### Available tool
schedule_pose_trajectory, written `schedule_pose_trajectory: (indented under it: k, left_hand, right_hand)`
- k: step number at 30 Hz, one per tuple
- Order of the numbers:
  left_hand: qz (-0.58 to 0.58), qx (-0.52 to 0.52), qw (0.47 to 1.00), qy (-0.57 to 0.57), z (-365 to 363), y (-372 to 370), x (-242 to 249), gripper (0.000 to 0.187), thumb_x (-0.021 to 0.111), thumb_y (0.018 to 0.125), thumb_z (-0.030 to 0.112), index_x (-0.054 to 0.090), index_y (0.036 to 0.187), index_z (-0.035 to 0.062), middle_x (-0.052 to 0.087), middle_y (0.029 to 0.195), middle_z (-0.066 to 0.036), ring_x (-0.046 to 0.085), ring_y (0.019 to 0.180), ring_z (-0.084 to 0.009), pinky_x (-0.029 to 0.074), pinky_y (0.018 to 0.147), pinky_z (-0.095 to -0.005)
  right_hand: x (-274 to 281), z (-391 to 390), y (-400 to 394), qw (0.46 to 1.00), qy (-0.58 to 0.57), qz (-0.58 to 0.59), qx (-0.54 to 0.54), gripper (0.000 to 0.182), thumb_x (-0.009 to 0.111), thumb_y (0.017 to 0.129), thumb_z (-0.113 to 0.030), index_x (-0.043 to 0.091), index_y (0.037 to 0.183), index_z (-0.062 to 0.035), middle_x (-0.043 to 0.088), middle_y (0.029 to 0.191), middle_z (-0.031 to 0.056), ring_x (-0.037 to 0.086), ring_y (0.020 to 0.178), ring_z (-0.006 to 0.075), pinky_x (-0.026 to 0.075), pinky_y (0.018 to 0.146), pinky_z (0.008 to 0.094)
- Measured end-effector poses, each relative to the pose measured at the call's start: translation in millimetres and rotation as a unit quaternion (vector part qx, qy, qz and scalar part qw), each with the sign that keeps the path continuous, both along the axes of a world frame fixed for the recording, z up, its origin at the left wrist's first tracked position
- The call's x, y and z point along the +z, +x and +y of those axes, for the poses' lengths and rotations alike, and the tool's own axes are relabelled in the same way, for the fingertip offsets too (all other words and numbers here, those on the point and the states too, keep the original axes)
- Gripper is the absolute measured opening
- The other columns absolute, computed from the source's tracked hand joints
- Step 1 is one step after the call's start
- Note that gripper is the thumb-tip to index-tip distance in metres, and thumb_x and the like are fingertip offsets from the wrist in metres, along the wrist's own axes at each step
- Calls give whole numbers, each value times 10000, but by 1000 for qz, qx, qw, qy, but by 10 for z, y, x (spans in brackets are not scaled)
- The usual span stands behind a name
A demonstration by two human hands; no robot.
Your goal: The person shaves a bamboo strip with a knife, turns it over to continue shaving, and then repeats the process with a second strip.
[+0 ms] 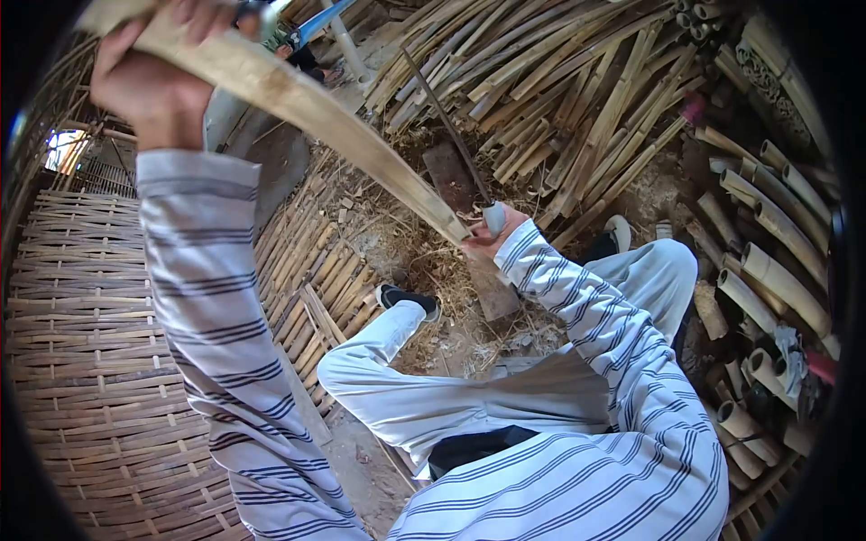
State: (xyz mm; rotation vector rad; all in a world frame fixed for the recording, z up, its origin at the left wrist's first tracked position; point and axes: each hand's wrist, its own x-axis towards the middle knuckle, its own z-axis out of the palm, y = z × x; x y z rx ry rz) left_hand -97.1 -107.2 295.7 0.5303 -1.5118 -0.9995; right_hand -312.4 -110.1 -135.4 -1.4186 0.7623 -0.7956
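At the upper left, my left hand [153, 86] is raised, with its fingers wrapped round the upper part of a long split bamboo strip [307, 104]. The strip slants down to the right, and its lower end meets the fingers of my right hand [501, 231]. That hand is closed round the pale grey handle of a long knife [456, 135], whose narrow dark blade points up and away to the left. Some of the right fingers are hidden behind the strip and handle. Below lies a wooden block [492, 287] on the ground between my feet.
Split bamboo strips [550, 81] are heaped ahead. Cut bamboo tubes [767, 279] lie piled on the right. A woven bamboo panel [108, 361] fills the left, beside a row of bamboo sticks [311, 270]. Shavings [451, 334] litter the ground. Part of another person shows at the top.
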Motion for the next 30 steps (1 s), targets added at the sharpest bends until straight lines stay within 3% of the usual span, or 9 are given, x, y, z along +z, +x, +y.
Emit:
schedule_pose_trajectory:
  k: [1, 5, 9, 13, 16, 18, 19, 24, 30]
  left_hand:
    - [-5, -81, 997, 3, -72, -143, -18, 368, 609, 660, 115, 470, 976, -14, 457, 732, -37, 426, 593, -133, 382, 655, -271]
    - [-93, 228, 969, -37, -233, -1021, -95, 589, 518, 818, 433, 409, 1256, 55, 497, 1040, -141, 522, 901, -245, 460, 825, -427]
    - [-252, 339, 890, -171, -131, -1258, -414, 636, 515, 882, 300, 234, 1344, -35, 498, 1029, -148, 533, 832, -221, 469, 765, -349]
    - [-320, 317, 886, -111, 602, -1186, -1176, 291, 668, 703, -23, 576, 978, -12, 628, 941, -125, 635, 794, -160, 504, 700, -284]
    - [-368, 143, 900, 186, 1340, -1329, -1991, 187, 692, 795, 179, 649, 857, 8, 659, 746, -91, 640, 663, -151, 497, 598, -269]
    - [-327, 110, 829, 440, 1627, -1329, -2734, 409, 702, 805, 226, 569, 1114, -6, 647, 1019, -130, 633, 918, -193, 509, 775, -285]
    - [-250, 154, 850, 437, 1703, -1291, -3069, 484, 685, 816, 260, 505, 1179, -5, 607, 1091, -141, 596, 987, -218, 498, 816, -309]
    - [259, 276, 843, 382, 1727, -976, -3807, 770, 599, 844, 448, 254, 1366, -1, 370, 1378, -165, 355, 1273, -311, 375, 1020, -464]
    - [484, 260, 830, 100, 1698, -792, -3579, 696, 575, 841, 421, 250, 1418, 207, 337, 1412, -159, 328, 1309, -310, 273, 1069, -528]
  right_hand:
    - [7, -22, 18, 1000, -16, 22, -4, 495, 884, 564, -213, 530, 881, -73, 568, 653, -29, 537, 606, 64, 480, 596, 235]
    - [-179, -73, 91, 999, 39, -9, 19, 376, 841, 632, -152, 537, 840, -75, 554, 660, -39, 506, 606, 55, 465, 581, 234]
    - [-230, -155, 149, 992, 50, -93, -74, 345, 825, 656, -116, 565, 878, -73, 571, 699, -40, 528, 630, 65, 475, 601, 226]
    - [303, -218, 48, 968, 63, -209, -121, 337, 833, 641, -113, 562, 838, -76, 575, 687, -40, 535, 625, 65, 489, 603, 233]
    - [509, -323, -18, 979, -17, -108, -173, 344, 839, 625, -89, 540, 794, -82, 572, 677, -46, 541, 613, 67, 508, 624, 227]
    - [562, -369, -19, 969, 29, -174, -173, 336, 827, 636, -60, 518, 764, -80, 569, 669, -32, 547, 606, 75, 530, 612, 253]
    - [552, -390, 4, 963, 69, -201, -164, 333, 824, 640, -54, 517, 767, -76, 568, 671, -24, 556, 611, 82, 532, 599, 266]
    - [920, -171, 28, 950, 203, -205, -118, 342, 802, 663, -24, 493, 810, -35, 569, 701, 42, 641, 706, 175, 592, 621, 353]
    - [1092, 71, 237, 925, 296, -223, -80, 358, 788, 695, -75, 532, 926, 24, 607, 878, 125, 656, 794, 250, 604, 684, 371]
